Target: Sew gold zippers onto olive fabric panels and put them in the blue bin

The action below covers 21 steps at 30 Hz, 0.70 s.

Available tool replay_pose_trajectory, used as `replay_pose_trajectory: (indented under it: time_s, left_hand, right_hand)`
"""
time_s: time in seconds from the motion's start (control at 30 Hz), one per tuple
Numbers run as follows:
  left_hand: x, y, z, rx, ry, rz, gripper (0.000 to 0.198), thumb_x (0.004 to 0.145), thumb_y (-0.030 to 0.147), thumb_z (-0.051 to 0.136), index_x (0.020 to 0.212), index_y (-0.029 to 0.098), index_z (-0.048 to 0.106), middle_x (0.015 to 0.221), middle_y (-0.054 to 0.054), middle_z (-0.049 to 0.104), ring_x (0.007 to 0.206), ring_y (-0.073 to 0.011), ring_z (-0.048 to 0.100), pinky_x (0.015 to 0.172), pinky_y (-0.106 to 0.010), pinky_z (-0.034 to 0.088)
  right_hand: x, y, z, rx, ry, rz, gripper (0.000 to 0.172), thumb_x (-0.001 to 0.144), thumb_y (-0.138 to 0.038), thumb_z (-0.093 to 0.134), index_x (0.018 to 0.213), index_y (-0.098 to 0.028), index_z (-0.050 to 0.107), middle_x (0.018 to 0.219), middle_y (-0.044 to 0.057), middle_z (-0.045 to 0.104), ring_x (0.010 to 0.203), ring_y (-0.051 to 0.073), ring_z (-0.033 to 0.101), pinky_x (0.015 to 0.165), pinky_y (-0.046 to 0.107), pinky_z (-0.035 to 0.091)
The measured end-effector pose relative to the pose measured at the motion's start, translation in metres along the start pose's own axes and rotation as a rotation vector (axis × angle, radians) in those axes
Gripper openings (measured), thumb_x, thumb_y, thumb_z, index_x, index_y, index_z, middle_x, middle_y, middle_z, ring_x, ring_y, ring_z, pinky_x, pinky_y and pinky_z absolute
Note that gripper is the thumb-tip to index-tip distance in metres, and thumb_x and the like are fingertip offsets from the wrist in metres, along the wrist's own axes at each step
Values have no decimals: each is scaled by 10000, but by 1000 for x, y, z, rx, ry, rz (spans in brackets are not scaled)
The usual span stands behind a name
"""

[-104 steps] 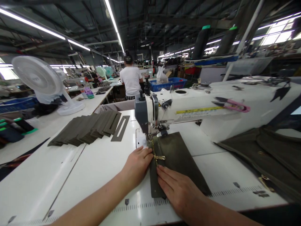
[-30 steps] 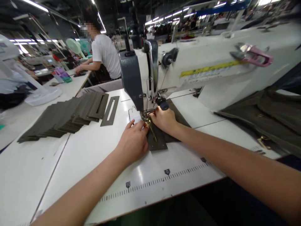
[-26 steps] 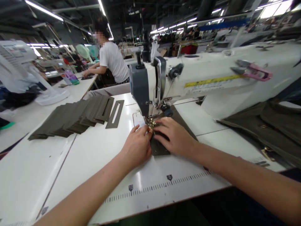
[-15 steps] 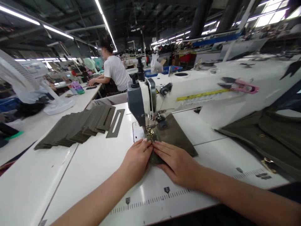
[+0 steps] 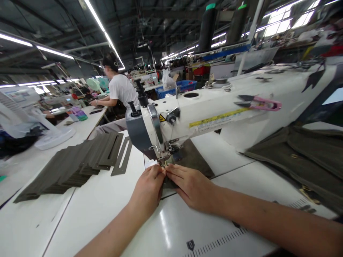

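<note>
The left hand (image 5: 147,189) and right hand (image 5: 191,187) lie open, fingertips nearly meeting, pressing an olive fabric panel (image 5: 189,157) flat on the white sewing table (image 5: 88,228), just at the presser foot (image 5: 163,160) of an industrial sewing machine (image 5: 171,123). Left of the machine, overlapping olive strips (image 5: 63,166) lie beside a slotted metal template (image 5: 121,157).
</note>
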State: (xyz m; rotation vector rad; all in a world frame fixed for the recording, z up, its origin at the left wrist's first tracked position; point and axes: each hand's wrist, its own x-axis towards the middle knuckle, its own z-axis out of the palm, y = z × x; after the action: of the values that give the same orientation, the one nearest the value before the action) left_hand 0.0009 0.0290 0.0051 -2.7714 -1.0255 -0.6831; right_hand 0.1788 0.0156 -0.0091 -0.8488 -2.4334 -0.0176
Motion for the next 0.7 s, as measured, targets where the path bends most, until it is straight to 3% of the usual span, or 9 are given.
replay_pose_trajectory:
  time_s: [0.27,0.47,0.7]
  left_hand:
    - [-20,9,-10,10,32,10,266,819,61,373,948,141,592,964,-101,625,889,-197,610,811,-361,533]
    - [-23,19,-12,135,85,171,285,880,60,318,869,96,601,849,-118,651,808,-184,642,803,-365,542]
    - [-16,8,-8,135,92,191,272,883,57,332,836,90,598,797,-106,634,769,-169,637,811,-354,534]
  right_hand:
    - [-12,-9,7,-200,201,-96,249,808,-79,473,985,-17,638,1018,145,653,943,237,610,848,330,513]
    - [-14,-12,6,-236,140,-100,264,807,-42,444,974,-15,647,1026,159,649,950,239,614,843,332,516]
    - [-6,-4,6,-219,115,-103,259,788,-29,464,970,-1,645,1024,176,646,948,250,616,848,339,513]
